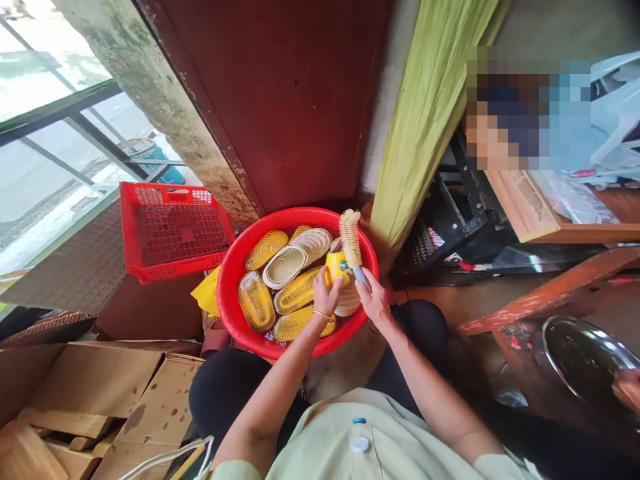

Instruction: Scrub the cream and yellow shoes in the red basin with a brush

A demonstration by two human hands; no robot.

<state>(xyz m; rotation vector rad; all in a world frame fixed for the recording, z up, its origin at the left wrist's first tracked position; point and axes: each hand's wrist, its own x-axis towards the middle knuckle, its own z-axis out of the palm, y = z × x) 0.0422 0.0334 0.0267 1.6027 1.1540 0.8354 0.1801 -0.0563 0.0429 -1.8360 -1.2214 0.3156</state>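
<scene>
In front of my knees a red basin (224, 303) holds several yellow slippers (257, 301) with ridged soles, sitting in water. A cream clog (286, 267) lies among them with its opening upward. My left hand (326, 299) grips a small yellow item (337, 265) with a green and white mark; I cannot make out its kind. Beside it my right hand (374, 298) is closed around the grey-blue handle of a scrubbing brush (351, 237), its pale bristles pointing up and away. Both hands are over the right half of the basin, close together.
A red plastic crate (173, 230) stands left of the basin, above cardboard boxes (100, 380). Behind is a dark red door (290, 100) and a green-yellow curtain (425, 120). To the right are a wooden table (540, 223), a metal bowl (585, 353) and another person's hand (627, 387).
</scene>
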